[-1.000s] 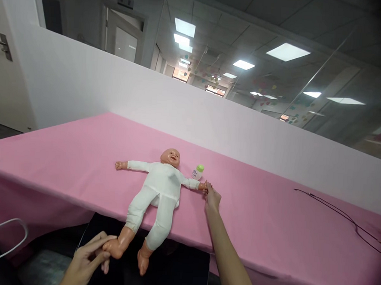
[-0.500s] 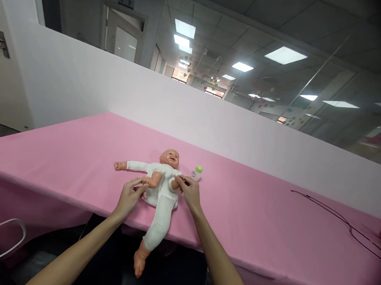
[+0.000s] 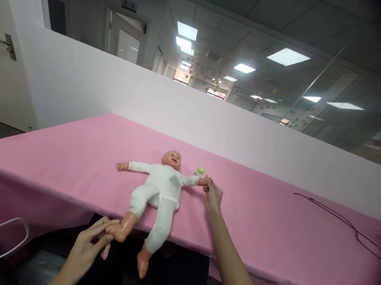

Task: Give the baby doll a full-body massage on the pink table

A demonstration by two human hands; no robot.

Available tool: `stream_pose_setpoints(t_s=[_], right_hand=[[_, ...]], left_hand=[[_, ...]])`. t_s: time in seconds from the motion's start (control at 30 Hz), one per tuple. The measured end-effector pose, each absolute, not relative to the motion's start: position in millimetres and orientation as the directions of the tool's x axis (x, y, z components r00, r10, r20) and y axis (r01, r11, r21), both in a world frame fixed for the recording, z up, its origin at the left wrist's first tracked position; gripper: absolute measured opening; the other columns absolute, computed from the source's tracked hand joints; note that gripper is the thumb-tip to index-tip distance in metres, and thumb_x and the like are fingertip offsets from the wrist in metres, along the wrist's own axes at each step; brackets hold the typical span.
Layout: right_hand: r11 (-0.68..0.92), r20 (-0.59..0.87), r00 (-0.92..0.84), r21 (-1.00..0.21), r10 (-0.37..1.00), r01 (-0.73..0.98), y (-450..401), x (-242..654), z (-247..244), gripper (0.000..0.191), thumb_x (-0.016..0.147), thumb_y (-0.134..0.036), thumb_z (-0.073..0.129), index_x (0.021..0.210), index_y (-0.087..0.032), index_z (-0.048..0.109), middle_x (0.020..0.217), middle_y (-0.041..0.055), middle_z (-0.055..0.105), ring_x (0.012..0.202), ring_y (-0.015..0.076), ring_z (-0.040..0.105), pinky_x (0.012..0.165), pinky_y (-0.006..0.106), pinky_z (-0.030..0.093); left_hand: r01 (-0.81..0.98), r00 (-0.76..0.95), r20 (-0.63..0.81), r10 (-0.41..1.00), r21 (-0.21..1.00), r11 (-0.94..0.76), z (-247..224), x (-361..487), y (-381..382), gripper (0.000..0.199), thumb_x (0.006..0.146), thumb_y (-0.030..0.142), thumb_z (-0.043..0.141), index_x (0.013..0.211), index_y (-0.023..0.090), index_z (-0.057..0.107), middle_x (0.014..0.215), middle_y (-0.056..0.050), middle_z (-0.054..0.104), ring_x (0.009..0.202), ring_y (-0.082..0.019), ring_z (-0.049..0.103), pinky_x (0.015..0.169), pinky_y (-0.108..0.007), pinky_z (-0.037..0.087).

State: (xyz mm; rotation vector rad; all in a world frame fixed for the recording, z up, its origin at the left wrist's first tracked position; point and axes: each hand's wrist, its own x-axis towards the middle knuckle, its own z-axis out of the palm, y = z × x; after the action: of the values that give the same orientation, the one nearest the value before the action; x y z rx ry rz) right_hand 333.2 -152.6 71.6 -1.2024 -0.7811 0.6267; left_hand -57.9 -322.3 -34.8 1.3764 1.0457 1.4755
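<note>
Right now your left hand (image 3: 89, 246) is low at the near table edge, fingers pinched around one foot of the baby doll (image 3: 162, 188), thumb on top and fingers under it. That leg sticks out past the edge of the pink tablecloth (image 3: 80, 153). Your right hand (image 3: 213, 195) reaches out over the cloth and its fingertips are closed on the doll's hand at the end of the outstretched arm; exactly how much of that tiny hand you have is too small to tell.

Doll lies on its back in a white bodysuit, head away from you, both arms spread wide, hips at the table edge, both legs hanging off over the dark gap below. The other leg dangles free, foot bare, touched by nothing.

Small bottle with green cap (image 3: 201, 171) stands just behind your right fingertips, mostly hidden by the doll's arm. Black cable (image 3: 334, 213) runs across the cloth far right, well apart from the doll. White chair arm (image 3: 7, 239) bottom left, below table level. White partition wall (image 3: 211, 122) runs along the far side.
</note>
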Motion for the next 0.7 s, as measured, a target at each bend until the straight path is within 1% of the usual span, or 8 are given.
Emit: stream_pose_setpoints(t_s=[0.07, 0.13, 0.23, 0.3, 0.47, 0.57, 0.63, 0.7], right_hand=[[0.307, 0.312, 0.457, -0.948, 0.833, 0.087, -160.7, 308.4, 87.5, 0.045, 0.069, -0.058, 0.087, 0.079, -0.015, 0.078, 0.061, 0.0006, 0.064, 0.054, 0.0129, 0.051, 0.053, 0.028, 0.047], [0.321, 0.371, 0.278, -0.924, 0.886, 0.210, -171.2, 281.4, 93.5, 0.045, 0.075, -0.060, 0.083, 0.085, -0.015, 0.081, 0.065, 0.0023, 0.067, 0.053, 0.0134, 0.050, 0.052, 0.028, 0.045], [0.370, 0.408, 0.065, -0.875, 0.911, 0.311, -184.4, 250.4, 85.7, 0.042, 0.082, -0.059, 0.078, 0.076, -0.017, 0.079, 0.072, 0.0042, 0.070, 0.056, 0.0141, 0.052, 0.052, 0.028, 0.043], [0.369, 0.402, 0.041, -0.874, 0.915, 0.316, -186.0, 245.7, 79.3, 0.043, 0.083, -0.059, 0.077, 0.071, -0.018, 0.077, 0.067, 0.0028, 0.067, 0.056, 0.0141, 0.052, 0.052, 0.027, 0.042], [0.213, 0.243, 0.275, -0.968, 0.930, 0.136, -163.0, 295.4, 79.2, 0.047, 0.070, -0.060, 0.086, 0.078, -0.015, 0.078, 0.058, -0.0007, 0.061, 0.052, 0.0124, 0.050, 0.053, 0.027, 0.046], [0.122, 0.083, 0.534, -0.992, 0.841, -0.038, -147.8, 338.6, 72.2, 0.040, 0.063, -0.049, 0.092, 0.070, -0.015, 0.073, 0.061, 0.0001, 0.064, 0.054, 0.0119, 0.053, 0.052, 0.026, 0.049], [0.058, -0.012, 0.631, -0.994, 0.776, -0.090, -142.4, 359.7, 61.1, 0.035, 0.061, -0.041, 0.092, 0.065, -0.016, 0.068, 0.057, -0.0004, 0.063, 0.051, 0.0119, 0.053, 0.047, 0.025, 0.047], [0.019, -0.047, 0.671, -0.996, 0.740, -0.090, -139.7, 371.8, 49.0, 0.032, 0.061, -0.036, 0.090, 0.062, -0.017, 0.065, 0.050, -0.0016, 0.059, 0.047, 0.0117, 0.051, 0.043, 0.024, 0.044]], left_hand=[[-0.067, -0.062, 0.337, 0.939, 0.938, -0.341, -5.6, -44.5, -296.6, 0.030, 0.091, 0.045, 0.074, 0.110, 0.024, 0.083, 0.064, 0.004, 0.054, 0.048, -0.012, 0.056, 0.054, -0.026, 0.050], [-0.130, -0.092, 0.349, 0.933, 0.924, -0.358, 19.4, -26.8, -265.7, 0.031, 0.091, 0.046, 0.074, 0.111, 0.024, 0.082, 0.075, 0.002, 0.055, 0.049, -0.010, 0.055, 0.050, -0.025, 0.047], [-0.198, -0.052, 0.357, 0.933, 0.912, -0.360, 37.7, 0.9, -221.0, 0.036, 0.086, 0.050, 0.077, 0.105, 0.020, 0.082, 0.082, 0.000, 0.057, 0.050, -0.009, 0.054, 0.050, -0.025, 0.046], [-0.228, -0.016, 0.348, 0.938, 0.912, -0.342, 38.0, 11.6, -202.5, 0.040, 0.083, 0.054, 0.078, 0.099, 0.017, 0.082, 0.082, -0.001, 0.058, 0.049, -0.009, 0.053, 0.049, -0.024, 0.044], [-0.179, -0.032, 0.340, 0.940, 0.923, -0.340, 18.8, -12.4, -229.0, 0.035, 0.088, 0.050, 0.076, 0.108, 0.021, 0.082, 0.077, 0.001, 0.058, 0.050, -0.009, 0.052, 0.051, -0.024, 0.045], [-0.067, -0.015, 0.360, 0.933, 0.931, -0.360, -5.8, -39.4, -283.1, 0.029, 0.091, 0.045, 0.074, 0.112, 0.027, 0.083, 0.066, 0.003, 0.053, 0.051, -0.013, 0.055, 0.054, -0.026, 0.050], [-0.028, -0.020, 0.365, 0.931, 0.930, -0.366, -30.5, -46.1, -319.8, 0.026, 0.090, 0.046, 0.075, 0.107, 0.031, 0.085, 0.070, 0.000, 0.057, 0.053, -0.015, 0.058, 0.053, -0.028, 0.052], [-0.027, -0.027, 0.282, 0.959, 0.959, -0.283, -59.5, -41.2, -347.7, 0.025, 0.088, 0.047, 0.076, 0.109, 0.036, 0.085, 0.076, -0.002, 0.062, 0.052, -0.015, 0.059, 0.050, -0.028, 0.053]])
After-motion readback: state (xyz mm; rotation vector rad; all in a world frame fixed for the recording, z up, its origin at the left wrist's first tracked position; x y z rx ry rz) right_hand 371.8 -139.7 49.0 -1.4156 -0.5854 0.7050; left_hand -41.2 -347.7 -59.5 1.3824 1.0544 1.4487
